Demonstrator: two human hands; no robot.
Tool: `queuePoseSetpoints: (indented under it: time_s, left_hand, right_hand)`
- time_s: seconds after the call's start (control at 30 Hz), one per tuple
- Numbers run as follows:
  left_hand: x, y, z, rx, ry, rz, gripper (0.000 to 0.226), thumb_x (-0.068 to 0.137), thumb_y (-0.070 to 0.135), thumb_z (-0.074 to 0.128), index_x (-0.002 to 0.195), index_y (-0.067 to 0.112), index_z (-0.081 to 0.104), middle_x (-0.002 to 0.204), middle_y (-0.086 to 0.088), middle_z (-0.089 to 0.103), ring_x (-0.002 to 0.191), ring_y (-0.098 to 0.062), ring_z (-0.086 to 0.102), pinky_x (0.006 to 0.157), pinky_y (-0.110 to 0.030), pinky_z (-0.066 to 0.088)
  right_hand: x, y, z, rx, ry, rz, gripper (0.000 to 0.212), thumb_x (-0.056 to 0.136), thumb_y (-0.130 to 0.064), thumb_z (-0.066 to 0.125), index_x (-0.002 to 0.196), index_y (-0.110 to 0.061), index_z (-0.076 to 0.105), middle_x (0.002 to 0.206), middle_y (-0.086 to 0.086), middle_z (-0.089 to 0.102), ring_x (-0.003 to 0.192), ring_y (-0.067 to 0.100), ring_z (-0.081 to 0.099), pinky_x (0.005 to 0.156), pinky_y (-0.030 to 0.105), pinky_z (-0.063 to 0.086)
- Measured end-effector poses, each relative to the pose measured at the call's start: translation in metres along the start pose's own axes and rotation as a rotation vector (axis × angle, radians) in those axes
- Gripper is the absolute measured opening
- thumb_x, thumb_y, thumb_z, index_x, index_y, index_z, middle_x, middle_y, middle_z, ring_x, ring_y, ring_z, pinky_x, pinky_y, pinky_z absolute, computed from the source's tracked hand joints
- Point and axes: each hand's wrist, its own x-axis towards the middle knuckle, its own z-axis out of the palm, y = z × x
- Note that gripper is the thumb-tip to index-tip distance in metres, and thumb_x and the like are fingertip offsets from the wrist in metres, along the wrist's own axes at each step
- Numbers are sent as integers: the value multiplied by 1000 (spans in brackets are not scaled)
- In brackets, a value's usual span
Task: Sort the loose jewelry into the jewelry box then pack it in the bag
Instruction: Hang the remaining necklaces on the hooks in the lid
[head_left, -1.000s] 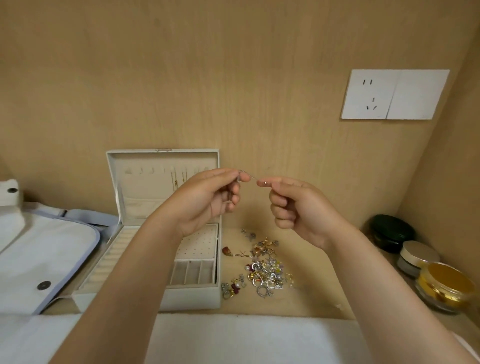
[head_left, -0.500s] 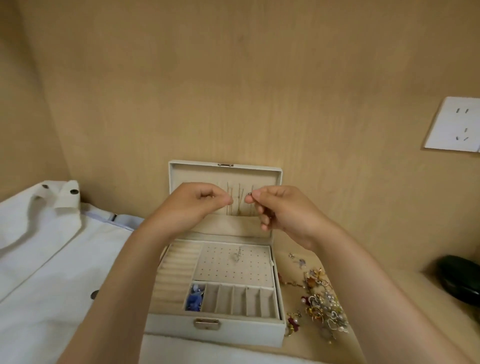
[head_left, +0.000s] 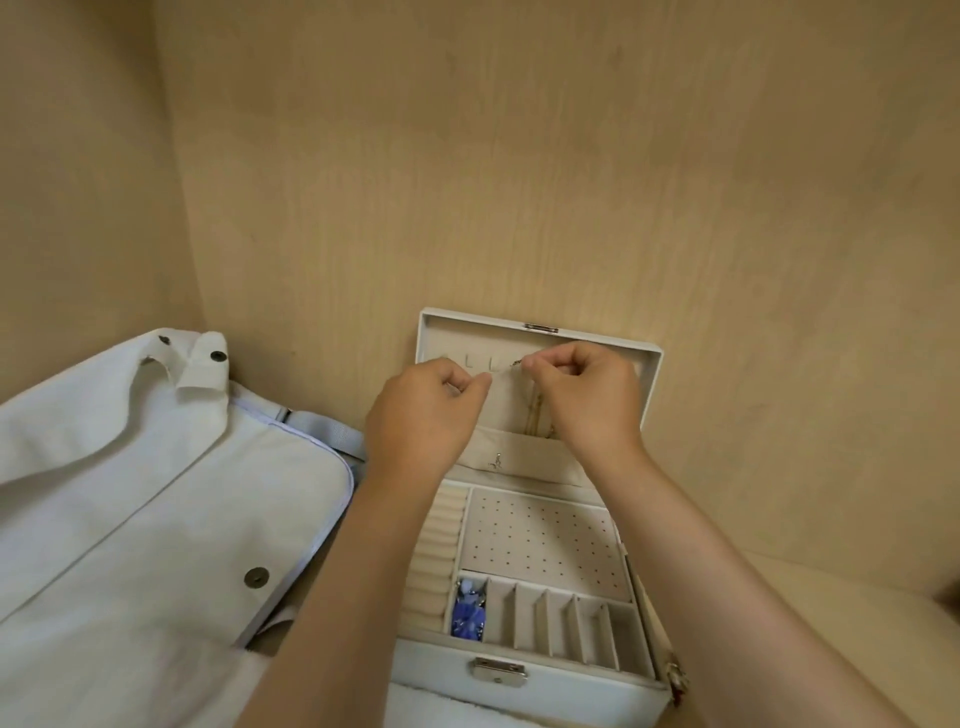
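At frame centre, a thin necklace (head_left: 511, 367) is pinched by both hands (head_left: 423, 413) (head_left: 584, 397) at the jewelry box lid (head_left: 540, 332) hooks; a slip could tangle it.

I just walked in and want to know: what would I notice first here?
Two hands, the left hand and right hand, pinch a thin chain up at the open lid of a pale jewelry box. A blue trinket sits in its front-left slot, and a big white bag lies to the left.
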Motion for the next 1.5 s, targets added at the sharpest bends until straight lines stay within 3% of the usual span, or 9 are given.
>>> queuePoseSetpoints:
  time_s: [0.27,0.63,0.93,1.07,1.13,1.2,1.3,1.4,1.5]
  left_hand:
    - [2,8,6,-52,49,-39,31,87,47,63,69,22,65,62,10,60,67,-14,59,59,-27,45]
    - [1,6,9,-34,18,-68,37,90,40,61,60,19,58,56,7,57,61,-15,57,54,-26,41]
    - [19,16,-34,-21,-302,22,10,89,35,65,96,27,65,86,10,64,80,-9,63,67,-25,46]
    - [14,23,-26,-428,-428,4,24,94,13,57,116,21,64,103,7,71,96,-9,67,80,-18,50]
    - [9,21,-21,-626,-548,-113,22,97,10,53,115,14,65,93,2,72,82,-15,69,82,-26,55]
    - [7,15,-20,-725,-646,-201,16,100,12,52,106,10,66,71,2,58,57,-12,52,64,-26,53]
    - [11,8,-28,-521,-583,-167,21,99,25,55,94,13,72,55,12,43,52,-8,33,52,-22,34]
    - [14,7,-33,-297,-440,-27,25,96,31,59,80,21,74,62,5,59,51,-5,40,49,-18,32]
    - [17,2,-28,-292,-295,53,24,94,32,61,78,20,74,65,4,55,49,0,41,48,-15,32]
  right_hand:
    - [-1,-1,19,-49,210,-29,13,81,-22,77,71,-23,70,60,-9,63,53,3,54,51,8,37]
    - [2,-3,17,-91,191,26,13,84,-26,75,72,-21,72,63,-12,65,57,1,58,53,11,38]
    - [-3,-6,9,-21,-259,-120,12,84,-29,78,76,-20,76,52,-14,48,52,2,41,56,18,38]
    - [2,-16,4,59,-340,-115,12,88,-24,74,79,-16,75,60,0,51,50,4,40,51,20,36]
    - [3,-17,2,58,-358,-113,14,89,-23,74,80,-12,73,64,5,56,50,4,44,46,16,36]
    - [4,-17,-1,37,-353,-113,15,88,-25,74,78,-15,72,65,6,57,53,5,46,47,15,37]
    - [4,-14,-6,13,-396,-125,19,89,-31,73,78,-15,74,70,6,62,59,5,46,58,20,38]
    - [4,-8,-11,-35,-444,-75,20,91,-30,71,81,-13,74,60,-13,55,49,0,41,52,16,36]
    - [1,-1,-14,-44,-468,-26,13,92,-19,69,83,-12,74,57,-10,50,47,3,38,50,18,35]
